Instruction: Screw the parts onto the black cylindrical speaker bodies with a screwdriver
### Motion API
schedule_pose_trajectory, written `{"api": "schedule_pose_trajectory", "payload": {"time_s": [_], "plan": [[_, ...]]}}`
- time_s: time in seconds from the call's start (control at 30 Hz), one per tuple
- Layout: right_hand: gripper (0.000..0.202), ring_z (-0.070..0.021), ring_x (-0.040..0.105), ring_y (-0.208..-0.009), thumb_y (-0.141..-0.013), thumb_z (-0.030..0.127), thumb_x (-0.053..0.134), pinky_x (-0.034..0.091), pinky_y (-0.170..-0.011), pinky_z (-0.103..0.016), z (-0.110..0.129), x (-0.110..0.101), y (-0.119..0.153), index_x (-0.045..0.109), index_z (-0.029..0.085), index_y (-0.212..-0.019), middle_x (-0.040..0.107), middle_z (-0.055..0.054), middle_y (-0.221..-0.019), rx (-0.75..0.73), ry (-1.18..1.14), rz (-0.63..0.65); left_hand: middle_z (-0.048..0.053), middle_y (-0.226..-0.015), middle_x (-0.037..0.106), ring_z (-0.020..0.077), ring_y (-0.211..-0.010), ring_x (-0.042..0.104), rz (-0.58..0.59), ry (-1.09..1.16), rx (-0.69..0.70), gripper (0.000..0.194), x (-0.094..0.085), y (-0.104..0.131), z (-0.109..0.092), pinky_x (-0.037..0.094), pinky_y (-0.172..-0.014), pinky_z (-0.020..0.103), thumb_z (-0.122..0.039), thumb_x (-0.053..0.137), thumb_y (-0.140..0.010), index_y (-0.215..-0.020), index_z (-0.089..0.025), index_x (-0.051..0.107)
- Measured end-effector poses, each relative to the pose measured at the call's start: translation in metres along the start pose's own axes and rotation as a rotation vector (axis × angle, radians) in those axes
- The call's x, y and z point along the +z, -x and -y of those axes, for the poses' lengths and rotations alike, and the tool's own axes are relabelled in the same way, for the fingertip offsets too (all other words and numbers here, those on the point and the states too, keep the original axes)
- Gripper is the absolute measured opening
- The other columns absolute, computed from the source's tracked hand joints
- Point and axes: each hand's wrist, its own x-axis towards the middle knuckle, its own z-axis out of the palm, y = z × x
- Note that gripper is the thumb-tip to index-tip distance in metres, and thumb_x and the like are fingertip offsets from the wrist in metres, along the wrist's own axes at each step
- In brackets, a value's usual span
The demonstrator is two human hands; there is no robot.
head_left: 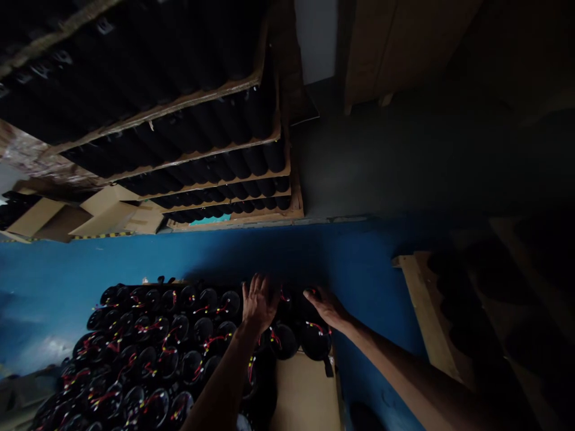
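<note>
Rows of black round housings point(192, 365) with red and yellow wires stand packed together at the lower left. My left hand point(258, 305) rests over the far row of them, its fingers spread. At the right end of that row, my right hand point(327, 306) is curved around the rim of a dark housing, thumb and fingers partly hidden in shadow. Just below my right hand sits another housing point(315, 342) with red wires at its top. Bare cardboard point(305, 389) shows beneath the near side of the group.
Layered shelves of black cylinders point(215, 129) rise beyond the blue floor point(179, 254). Open cardboard boxes point(105, 209) lie at the left. A wooden pallet edge point(426, 311) with dark round items stands at the right. Tall brown cartons point(395, 48) are at the back.
</note>
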Motion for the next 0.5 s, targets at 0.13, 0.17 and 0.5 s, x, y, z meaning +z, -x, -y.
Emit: {"api": "schedule_pose_trajectory", "payload": {"time_s": [0.13, 0.17, 0.5], "plan": [[0.032, -0.0236, 0.062, -0.106, -0.097, 0.039, 0.06, 0.052, -0.091, -0.046, -0.002, 0.0, 0.002, 0.06, 0.019, -0.122, 0.061, -0.008, -0.124, 0.001, -0.017, -0.014, 0.009, -0.135, 0.058, 0.0283, -0.132, 0.048, 0.042, 0.031, 0.081, 0.033, 0.003, -0.001, 0.002, 0.033, -0.114, 0.06, -0.035, 0.06, -0.093, -0.123, -0.02, 0.061], [0.032, -0.0236, 0.062, -0.106, -0.097, 0.039, 0.061, 0.052, -0.09, -0.046, -0.003, 0.0, 0.002, 0.06, 0.019, -0.122, 0.061, -0.008, -0.124, 0.002, -0.024, -0.015, 0.009, -0.133, 0.059, 0.0274, -0.13, 0.051, 0.048, 0.046, 0.09, 0.032, 0.004, -0.004, 0.002, 0.035, -0.113, 0.059, -0.035, 0.06, -0.093, -0.122, -0.02, 0.061], [0.033, -0.0248, 0.061, -0.109, -0.095, 0.039, 0.063, 0.05, -0.094, -0.048, -0.004, -0.002, 0.002, 0.061, 0.018, -0.121, 0.061, -0.008, -0.125, 0.015, -0.092, -0.005, 0.009, -0.13, 0.061, 0.0267, -0.125, 0.054, -0.004, 0.369, -0.025, 0.035, 0.005, -0.017, -0.005, 0.036, -0.111, 0.058, -0.039, 0.06, -0.093, -0.122, -0.019, 0.061]]}}
